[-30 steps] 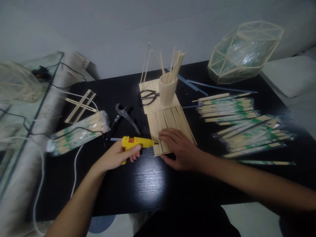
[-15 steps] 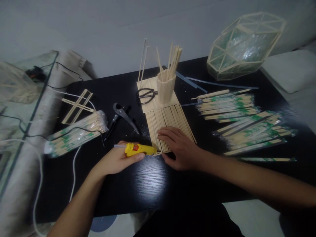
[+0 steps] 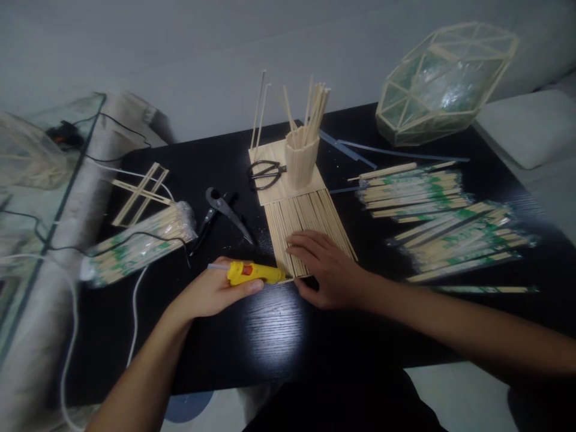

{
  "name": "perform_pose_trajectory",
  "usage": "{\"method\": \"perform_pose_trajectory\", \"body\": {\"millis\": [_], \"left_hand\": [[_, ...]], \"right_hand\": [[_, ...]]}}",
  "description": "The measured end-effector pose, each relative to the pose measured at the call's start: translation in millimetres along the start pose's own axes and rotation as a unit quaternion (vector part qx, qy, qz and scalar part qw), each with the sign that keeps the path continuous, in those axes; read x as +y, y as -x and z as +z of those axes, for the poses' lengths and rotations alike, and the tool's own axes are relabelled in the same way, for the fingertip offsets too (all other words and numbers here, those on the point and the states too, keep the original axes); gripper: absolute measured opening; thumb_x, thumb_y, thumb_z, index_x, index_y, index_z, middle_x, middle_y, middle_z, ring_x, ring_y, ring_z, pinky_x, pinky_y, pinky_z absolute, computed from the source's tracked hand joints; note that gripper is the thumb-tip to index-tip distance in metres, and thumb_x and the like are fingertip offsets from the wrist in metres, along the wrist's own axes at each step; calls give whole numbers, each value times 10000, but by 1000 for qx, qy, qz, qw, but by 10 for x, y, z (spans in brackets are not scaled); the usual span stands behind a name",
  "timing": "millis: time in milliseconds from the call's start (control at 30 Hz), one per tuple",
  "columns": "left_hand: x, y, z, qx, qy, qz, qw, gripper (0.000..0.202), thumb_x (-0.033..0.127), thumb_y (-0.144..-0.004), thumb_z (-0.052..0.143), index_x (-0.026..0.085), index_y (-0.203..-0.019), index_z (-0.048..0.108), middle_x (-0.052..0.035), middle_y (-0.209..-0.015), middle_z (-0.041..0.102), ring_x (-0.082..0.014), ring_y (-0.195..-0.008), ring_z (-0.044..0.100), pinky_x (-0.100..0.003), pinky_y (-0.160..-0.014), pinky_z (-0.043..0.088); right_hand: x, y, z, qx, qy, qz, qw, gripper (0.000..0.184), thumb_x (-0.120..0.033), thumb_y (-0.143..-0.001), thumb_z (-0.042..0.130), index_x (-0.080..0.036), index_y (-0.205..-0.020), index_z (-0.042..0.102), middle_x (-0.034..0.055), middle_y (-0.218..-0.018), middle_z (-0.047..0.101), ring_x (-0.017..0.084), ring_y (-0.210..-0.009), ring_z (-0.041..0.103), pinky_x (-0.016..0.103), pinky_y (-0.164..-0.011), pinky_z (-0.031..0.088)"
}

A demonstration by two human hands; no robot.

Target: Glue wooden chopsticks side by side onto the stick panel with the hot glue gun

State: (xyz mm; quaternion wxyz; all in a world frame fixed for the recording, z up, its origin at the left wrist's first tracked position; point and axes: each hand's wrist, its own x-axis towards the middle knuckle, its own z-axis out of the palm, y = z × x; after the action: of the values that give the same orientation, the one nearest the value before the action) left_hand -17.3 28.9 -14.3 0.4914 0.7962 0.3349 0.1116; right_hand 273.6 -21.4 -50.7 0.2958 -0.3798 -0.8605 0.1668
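My left hand (image 3: 211, 294) is closed round a yellow glue gun (image 3: 252, 273) whose nozzle points right at the near edge of a flat mat of bamboo sticks (image 3: 308, 225). My right hand (image 3: 326, 267) lies flat on the mat's near end with fingers spread, pressing it onto the black table (image 3: 270, 336). Behind the mat a stick-built cup (image 3: 299, 159) holding loose sticks stands on a wooden board (image 3: 274, 186), next to black scissors (image 3: 265, 173).
Black cutters (image 3: 222, 210) and a bag of chopsticks (image 3: 139, 243) lie to the left. Wrapped chopsticks (image 3: 441, 225) spread at the right. A stick-framed faceted shell (image 3: 443, 81) sits at the back right. A white cord (image 3: 135, 306) and stick cross (image 3: 141, 192) lie at the left.
My left hand has tipped the glue gun lower and brought its nozzle down to the mat's near edge. My right hand has stayed flat on the mat.
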Motion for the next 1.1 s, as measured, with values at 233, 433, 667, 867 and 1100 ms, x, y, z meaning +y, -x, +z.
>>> {"method": "perform_pose_trajectory", "body": {"millis": [233,433,667,867,1100], "left_hand": [[2,3,5,6,-7,2,1000,375,401,-1048,688,214,-724,670,31,-592,550,-131,-512,499,-249,-502,378],[-9,8,6,11,-3,7,1000,362,384,-1051,691,214,-731,689,32,-580,561,-132,-506,510,-252,-497,387],[-18,12,17,24,9,1,1000,351,387,-1059,692,196,-764,699,27,-624,612,-122,-528,559,-227,-502,436],[-68,26,39,34,16,20,999,380,377,-1079,683,184,-753,647,42,-628,573,-98,-535,533,-200,-491,437],[-66,28,37,45,15,18,999,331,348,-1076,681,190,-785,674,48,-630,570,-95,-541,537,-195,-494,454]], "right_hand": [[2,-2,5,4,8,-8,1000,460,-219,-921,658,-104,-1365,616,243,-1411,670,399,-1403,603,626,-1195,540],[-1,3,4,5,10,-6,1000,453,-224,-930,651,-116,-1368,612,229,-1418,671,393,-1403,607,618,-1201,541],[9,8,13,1,10,-7,1000,466,-230,-931,659,-101,-1376,609,239,-1430,659,397,-1419,591,618,-1204,534],[9,4,12,-2,-1,-7,1000,473,-221,-931,653,-98,-1386,609,250,-1428,660,403,-1416,585,648,-1190,533],[16,9,16,0,-3,-9,1000,486,-229,-926,669,-94,-1390,614,249,-1426,657,401,-1412,585,640,-1192,529]]}}
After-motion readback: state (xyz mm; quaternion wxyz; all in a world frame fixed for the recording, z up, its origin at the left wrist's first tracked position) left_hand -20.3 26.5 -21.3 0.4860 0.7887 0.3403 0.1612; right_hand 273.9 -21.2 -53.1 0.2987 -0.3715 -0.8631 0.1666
